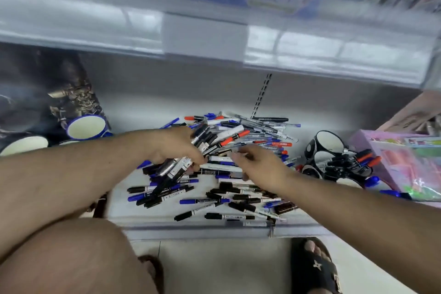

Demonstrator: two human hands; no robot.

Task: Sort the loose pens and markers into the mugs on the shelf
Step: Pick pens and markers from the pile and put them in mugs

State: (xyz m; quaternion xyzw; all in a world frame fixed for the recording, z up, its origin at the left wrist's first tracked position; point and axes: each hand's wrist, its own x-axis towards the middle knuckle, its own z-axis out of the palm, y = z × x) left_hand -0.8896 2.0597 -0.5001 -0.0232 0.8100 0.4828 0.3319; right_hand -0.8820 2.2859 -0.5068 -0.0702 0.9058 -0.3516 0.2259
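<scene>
A heap of loose pens and markers (250,131) with black, blue and red caps covers the middle of the low white shelf (119,212). My left hand (174,145) grips a bundle of black markers (181,162) above the heap. My right hand (257,164) hovers just right of that bundle, fingers loosely bent over the pens; whether it pinches one is blurred. Blue-rimmed mugs (87,126) stand at the left. Black-and-white mugs (330,143) stand at the right, one holding several markers (350,162).
An upper shelf edge (205,38) overhangs the work area. A pink boxed set (405,162) lies at the right, a dark printed box (35,93) at the left. My knee (71,258) and a sandalled foot (315,267) are below the shelf front.
</scene>
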